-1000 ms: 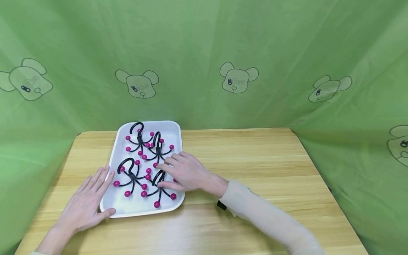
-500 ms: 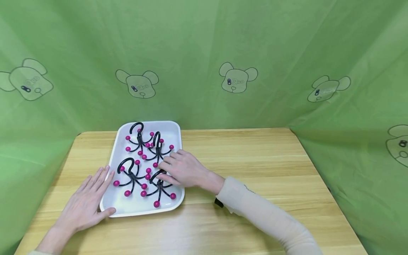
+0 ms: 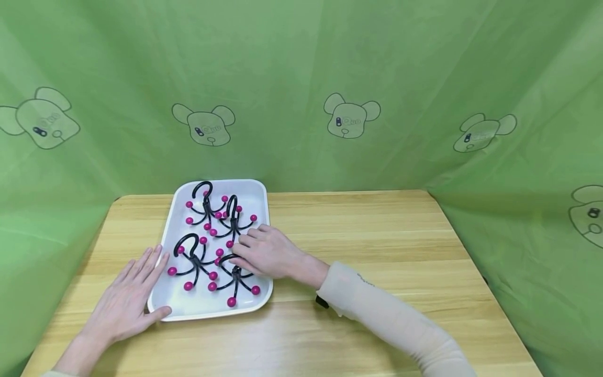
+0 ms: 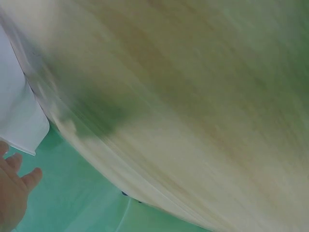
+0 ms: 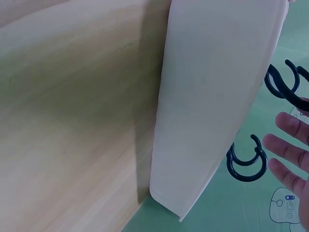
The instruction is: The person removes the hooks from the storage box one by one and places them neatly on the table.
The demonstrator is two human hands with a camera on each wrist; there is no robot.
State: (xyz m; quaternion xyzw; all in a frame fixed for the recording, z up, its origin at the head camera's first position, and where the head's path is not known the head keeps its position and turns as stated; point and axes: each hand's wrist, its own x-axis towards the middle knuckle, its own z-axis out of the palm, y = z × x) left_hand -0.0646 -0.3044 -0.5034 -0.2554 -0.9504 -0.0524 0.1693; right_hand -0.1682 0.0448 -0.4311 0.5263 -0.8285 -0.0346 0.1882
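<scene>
Several black scalp massagers with hooked handles and pink ball tips stand in a white tray (image 3: 188, 308). My right hand (image 3: 270, 252) pinches the hooked handle of the front right massager (image 3: 236, 273); part of that handle is hidden behind the fingers. The other right fingers are spread out in the right wrist view. Flat beside the tray, my left hand (image 3: 123, 303) touches its left rim with fingertips and thumb. The front left massager (image 3: 194, 259) stands between the two hands. Farther back are another massager (image 3: 233, 223) and one more massager (image 3: 206, 206) at the far left.
The tray stands on the left part of a wooden table (image 3: 377, 235). A green curtain (image 3: 282, 63) with bear-face drawings hangs behind the table and on both sides. In the right wrist view, the tray's outer wall (image 5: 212, 96) rises from the table.
My right hand has shifted slightly up and left, and the front right massager's handle has turned with it. My left hand and the other massagers stay where they were.
</scene>
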